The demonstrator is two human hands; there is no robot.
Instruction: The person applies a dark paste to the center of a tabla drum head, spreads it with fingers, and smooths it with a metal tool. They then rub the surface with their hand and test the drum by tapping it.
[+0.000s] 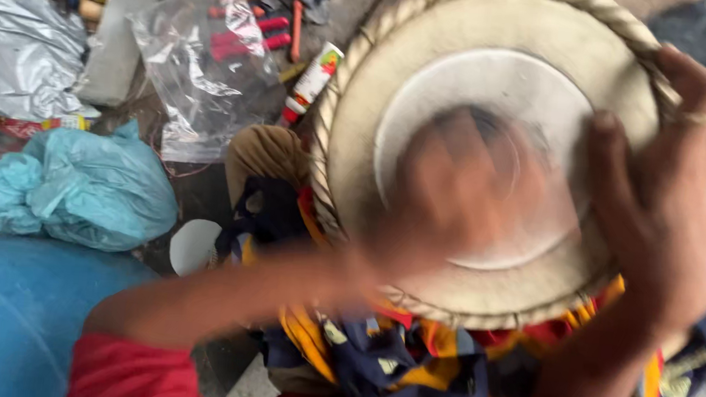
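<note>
Resting flat and blurred on the pale centre of the drum skin (500, 75), left hand (456, 190), grasping nothing. Gripping the drum's braided rim at its right edge, right hand (668, 200). Sitting on patterned cloth (390, 355), the drum.

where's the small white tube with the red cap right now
In the head view the white tube lies on the floor, upper middle, just left of the drum rim and right of the clear plastic bag.

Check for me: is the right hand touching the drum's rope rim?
Touching. The head view shows the right hand gripping the drum, fingers lying over its rope rim.
</note>
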